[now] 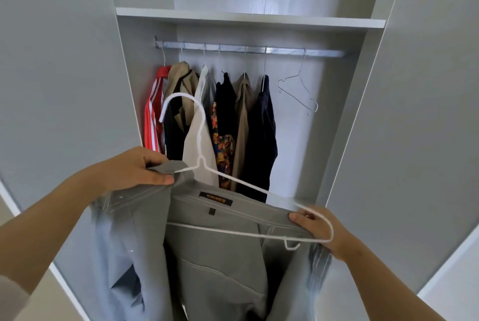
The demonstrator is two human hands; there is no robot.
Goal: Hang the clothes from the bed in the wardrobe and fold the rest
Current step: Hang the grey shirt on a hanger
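You hold a grey shirt (pixel 223 263) in front of the open wardrobe (pixel 373 139), below the level of the rail (pixel 248 49), with a white wire hanger (pixel 204 165) partly fed into it. Your left hand (pixel 134 167) pinches the collar and left shoulder fabric between thumb and curled fingers, right where the hanger's left arm disappears under the cloth. Your right hand (pixel 318 227) grips the right end of the hanger together with the shirt's edge; that end and its small notch hook sit outside the fabric, so the right shoulder is not yet seated. The brand label (pixel 215 198) at the neck faces you, just below the hanger's neck.

Judgement: the step in hand is dressing the hanger, not hanging it yet. Draw the right shoulder up and over the exposed hanger end until the seam sits on the wire, and keep the left pinch firm so the seated side does not slide off. Centre the collar under the hook before letting go of the fabric. Thin smooth wire gives cloth little hold, so a lopsided shirt is likely to slip.

On the rail, six garments (pixel 225 118) hang bunched toward the left end, and one empty wire hanger (pixel 298 89) hangs toward the right. The bare stretch of rail between them and at the far right looks like the easiest spot. Lift by the hook, its open side toward the rail.
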